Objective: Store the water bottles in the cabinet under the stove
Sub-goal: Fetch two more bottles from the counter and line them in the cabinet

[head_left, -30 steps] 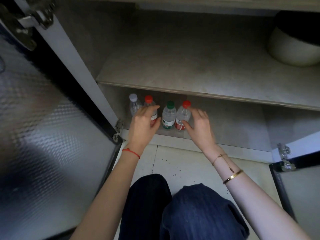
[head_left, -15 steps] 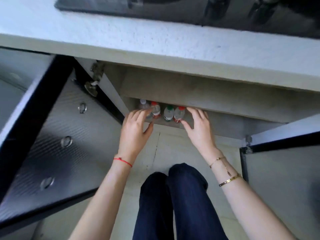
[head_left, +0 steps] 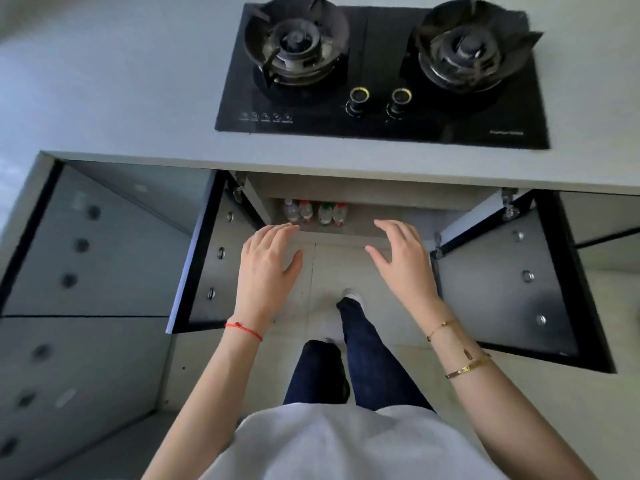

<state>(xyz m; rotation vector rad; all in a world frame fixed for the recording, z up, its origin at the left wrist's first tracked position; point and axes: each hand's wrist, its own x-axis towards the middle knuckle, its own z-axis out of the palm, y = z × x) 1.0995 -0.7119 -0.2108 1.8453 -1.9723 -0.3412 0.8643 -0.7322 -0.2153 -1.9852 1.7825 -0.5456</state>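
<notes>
Here, four water bottles are seen stored in the open cabinet under the stove.
A pale grey tabletop is shown carrying the two-burner stove; two doors are swung open. The left hand and right hand are held empty, fingers spread, above the floor.

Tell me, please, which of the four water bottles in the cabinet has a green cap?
The third bottle from the left, between two red-capped ones; the leftmost bottle has a pale cap.
</notes>
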